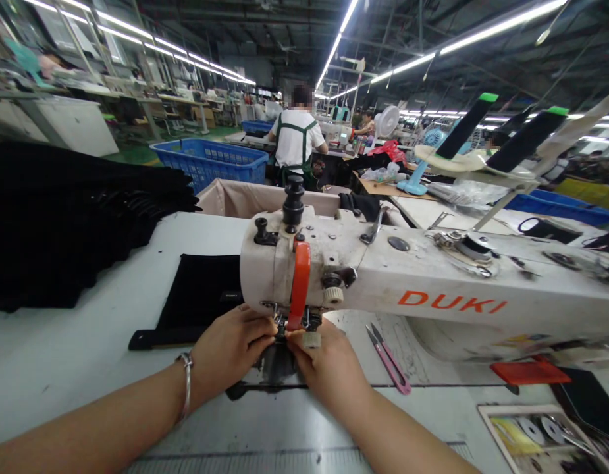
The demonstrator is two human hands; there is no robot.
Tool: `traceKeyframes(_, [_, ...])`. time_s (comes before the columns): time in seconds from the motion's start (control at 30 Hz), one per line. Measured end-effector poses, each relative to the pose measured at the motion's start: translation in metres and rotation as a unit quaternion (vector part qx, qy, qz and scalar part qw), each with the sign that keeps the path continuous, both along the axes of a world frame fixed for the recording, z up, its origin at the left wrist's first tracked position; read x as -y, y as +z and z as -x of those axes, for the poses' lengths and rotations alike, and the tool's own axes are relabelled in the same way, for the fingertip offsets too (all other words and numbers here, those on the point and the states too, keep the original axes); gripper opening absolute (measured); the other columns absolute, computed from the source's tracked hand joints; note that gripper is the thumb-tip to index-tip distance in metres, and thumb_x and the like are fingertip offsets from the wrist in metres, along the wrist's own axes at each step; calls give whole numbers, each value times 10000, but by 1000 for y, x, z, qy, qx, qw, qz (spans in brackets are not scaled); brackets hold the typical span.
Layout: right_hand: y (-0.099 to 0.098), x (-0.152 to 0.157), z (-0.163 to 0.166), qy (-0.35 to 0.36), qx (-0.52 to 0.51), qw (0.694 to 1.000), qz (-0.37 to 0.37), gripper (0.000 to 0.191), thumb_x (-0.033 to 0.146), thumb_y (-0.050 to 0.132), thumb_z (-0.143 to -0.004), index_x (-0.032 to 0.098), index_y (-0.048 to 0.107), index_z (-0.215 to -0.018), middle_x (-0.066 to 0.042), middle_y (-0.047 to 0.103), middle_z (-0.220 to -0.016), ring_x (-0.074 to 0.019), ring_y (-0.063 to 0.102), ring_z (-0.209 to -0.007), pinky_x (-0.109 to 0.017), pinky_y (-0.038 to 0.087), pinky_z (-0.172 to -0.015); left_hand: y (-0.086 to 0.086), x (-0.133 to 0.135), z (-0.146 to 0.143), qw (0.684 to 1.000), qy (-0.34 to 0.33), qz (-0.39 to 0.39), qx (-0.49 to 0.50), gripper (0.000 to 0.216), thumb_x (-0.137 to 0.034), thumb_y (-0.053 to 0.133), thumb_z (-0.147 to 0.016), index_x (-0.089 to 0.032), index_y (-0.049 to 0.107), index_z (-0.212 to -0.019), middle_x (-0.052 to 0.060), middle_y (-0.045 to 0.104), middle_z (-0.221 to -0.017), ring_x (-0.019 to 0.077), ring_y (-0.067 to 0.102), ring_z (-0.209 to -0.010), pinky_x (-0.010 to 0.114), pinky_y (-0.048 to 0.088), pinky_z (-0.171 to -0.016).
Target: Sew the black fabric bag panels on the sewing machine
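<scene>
A white sewing machine [432, 289] marked DUKI stands on the table, with an orange guard [300, 283] over its needle. My left hand [230, 352] and my right hand [326, 365] lie close together right under the needle. Both have fingers curled and pressed on a piece of black fabric [272, 368] at the presser foot. More black fabric [200, 296] lies flat behind the needle, to the left of the machine head. My left wrist wears a silver bangle [187, 385].
A tall stack of black fabric [62, 224] sits at the left. Pink thread snips [390, 362] lie right of my right hand. A tray of bobbins [536, 434] and a red part [529, 372] are at the lower right. A blue basket [210, 161] and a person in a green apron [297, 138] are beyond.
</scene>
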State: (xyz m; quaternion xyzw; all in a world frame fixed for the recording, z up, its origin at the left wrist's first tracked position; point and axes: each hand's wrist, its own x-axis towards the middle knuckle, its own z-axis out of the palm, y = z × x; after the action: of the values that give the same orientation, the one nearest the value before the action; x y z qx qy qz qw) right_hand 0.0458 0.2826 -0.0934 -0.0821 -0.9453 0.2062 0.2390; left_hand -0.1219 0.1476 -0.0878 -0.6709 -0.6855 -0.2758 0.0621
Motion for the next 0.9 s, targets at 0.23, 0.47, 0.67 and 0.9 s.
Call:
traceKeyframes(0.23, [4,-6,1,7,-16,999,33,173,92,571,-934,184,703,-870,-92,708,-1040,-218,633,-1030,-326,527,-900,-4,-6,11,1000,13,27,-1,167,-200,584,-942,-195,711,-1049,83,730,-1074,263,647,-1102,441,519,-1008])
traceKeyframes(0.47, [16,-3,-18,45,-23,997,53,314,13,497,-870,168,716,-1033,-107,715,-1089,-240,631,-1051,-401,517,-944,14,85,-18,986,-35,161,-7,829,-626,872,-606,-200,626,-1272,140,608,-1276,382,565,-1194,577,438,-1069])
traceKeyframes(0.67, [36,62,-32,235,60,967,82,614,21,667,-718,234,644,-1293,-42,644,-1356,-268,520,-1313,-461,342,-1162,23,183,-64,976,40,157,145,226,-119,581,-881,-273,670,-1021,19,669,-1024,194,640,-967,290,510,-938])
traceKeyframes(0.9, [58,102,-34,183,12,940,286,79,176,719,-916,222,749,-859,17,663,-771,-140,624,-751,-247,462,-688,71,196,-70,828,170,87,527,286,-498,622,-926,-227,674,-1001,24,699,-910,213,679,-849,308,585,-759])
